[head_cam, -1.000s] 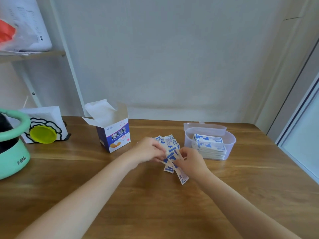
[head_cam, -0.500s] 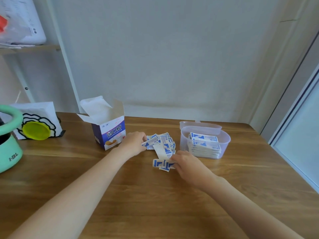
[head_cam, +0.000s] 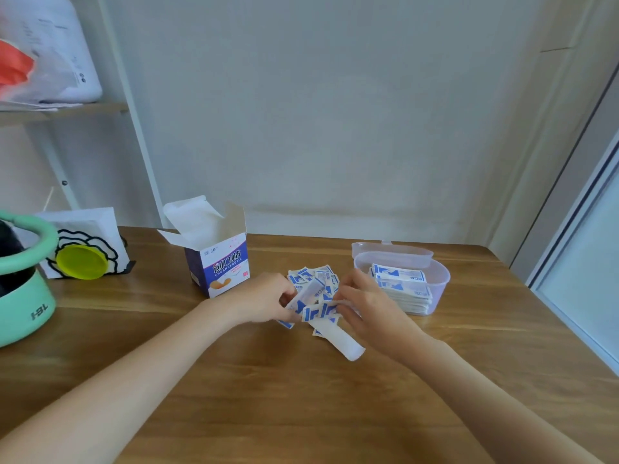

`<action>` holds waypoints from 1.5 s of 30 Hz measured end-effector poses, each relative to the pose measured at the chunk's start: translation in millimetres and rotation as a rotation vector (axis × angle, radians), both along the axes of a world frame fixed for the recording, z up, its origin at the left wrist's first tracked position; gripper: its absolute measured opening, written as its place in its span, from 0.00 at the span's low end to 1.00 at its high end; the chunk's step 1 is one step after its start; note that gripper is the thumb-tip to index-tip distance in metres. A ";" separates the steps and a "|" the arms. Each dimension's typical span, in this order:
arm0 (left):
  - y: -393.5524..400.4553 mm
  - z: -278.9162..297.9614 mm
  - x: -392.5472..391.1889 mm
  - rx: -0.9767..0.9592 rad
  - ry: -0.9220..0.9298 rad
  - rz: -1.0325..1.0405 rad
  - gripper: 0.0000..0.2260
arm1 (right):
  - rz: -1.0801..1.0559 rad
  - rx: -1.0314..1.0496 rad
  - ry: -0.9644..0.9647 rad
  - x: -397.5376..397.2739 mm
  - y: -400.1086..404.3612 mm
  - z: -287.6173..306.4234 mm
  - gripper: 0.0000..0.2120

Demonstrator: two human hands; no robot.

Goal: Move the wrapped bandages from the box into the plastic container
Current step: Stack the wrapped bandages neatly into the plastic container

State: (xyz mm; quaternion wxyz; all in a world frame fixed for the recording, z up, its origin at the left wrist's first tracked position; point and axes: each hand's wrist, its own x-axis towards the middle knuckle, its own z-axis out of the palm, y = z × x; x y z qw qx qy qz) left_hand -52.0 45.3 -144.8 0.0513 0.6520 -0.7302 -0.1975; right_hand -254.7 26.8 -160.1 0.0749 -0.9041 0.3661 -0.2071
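Note:
An open purple and white bandage box stands on the wooden table, flaps up. To its right lies a loose pile of blue and white wrapped bandages. My left hand and my right hand meet over the pile's near side, fingers curled round a bunch of wrapped bandages; one long white strip hangs down from the bunch toward me. A clear plastic container at the right holds a neat stack of bandages.
A mint green pot sits at the table's left edge. Behind it stands a white napkin holder with a yellow disc. A shelf with a white bag hangs upper left. A door frame runs along the right.
Both hands have come together again over the pile's near side and lifted a bunch of bandages, after spreading apart on the table half a second ago. The camera has shifted slightly.

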 end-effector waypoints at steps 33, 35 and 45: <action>1.6 -2.1 -50.8 -0.161 -0.233 -0.205 0.10 | -0.099 0.053 0.257 -28.9 5.8 -7.0 0.16; 2.3 -3.3 -45.0 -0.163 -0.252 -0.190 0.12 | -0.144 0.066 0.317 -36.6 3.6 -4.0 0.20; 3.5 -10.9 -46.2 -0.081 -0.076 -0.165 0.12 | -0.194 0.241 0.196 -34.8 -2.5 1.5 0.16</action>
